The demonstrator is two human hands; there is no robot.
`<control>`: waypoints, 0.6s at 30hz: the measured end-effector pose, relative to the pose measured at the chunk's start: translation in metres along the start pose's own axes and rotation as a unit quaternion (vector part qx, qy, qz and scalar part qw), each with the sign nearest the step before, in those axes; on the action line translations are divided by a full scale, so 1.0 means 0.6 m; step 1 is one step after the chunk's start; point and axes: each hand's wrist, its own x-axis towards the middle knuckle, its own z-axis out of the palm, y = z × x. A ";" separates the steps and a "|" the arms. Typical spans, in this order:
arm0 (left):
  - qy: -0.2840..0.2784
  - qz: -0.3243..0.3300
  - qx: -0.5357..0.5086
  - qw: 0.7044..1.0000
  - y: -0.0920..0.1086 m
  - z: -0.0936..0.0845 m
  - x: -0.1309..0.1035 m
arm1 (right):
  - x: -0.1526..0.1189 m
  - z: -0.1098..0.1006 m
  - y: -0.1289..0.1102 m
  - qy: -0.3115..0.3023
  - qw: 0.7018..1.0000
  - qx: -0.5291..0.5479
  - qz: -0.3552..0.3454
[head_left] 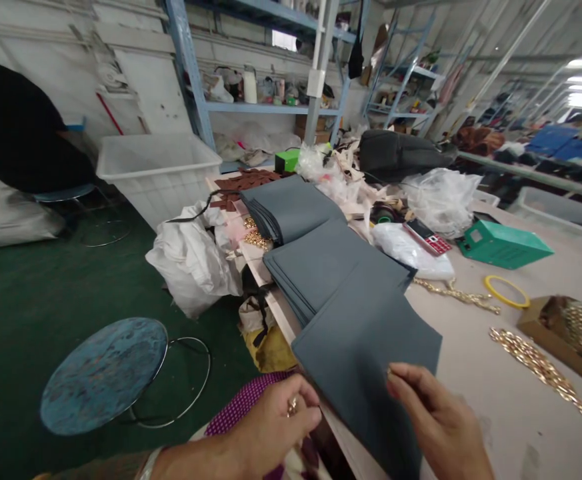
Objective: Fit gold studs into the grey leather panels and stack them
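At the table's near left edge, my left hand (283,417) is curled closed around small gold-coloured metal pieces (292,405). My right hand (433,413) pinches something tiny between thumb and fingertip, too small to name, over the nearest dark grey sheet (361,360). That sheet lies flat and overlaps a stack of similar grey sheets (331,257). Behind them is another grey stack (293,203), folded over at its left side. Gold chain (538,363) lies on the table to the right of my right hand.
A cardboard box (535,320) of chain, a yellow ring (507,292), a green box (503,245) and a red phone (427,237) sit on the right. White bags (191,257) hang at the left edge. A blue stool (105,377) stands below; a person (21,127) is far left.
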 end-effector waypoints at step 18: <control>-0.142 0.197 -0.084 0.966 0.042 0.047 0.082 | 0.048 0.018 0.029 -0.172 0.952 0.187 0.171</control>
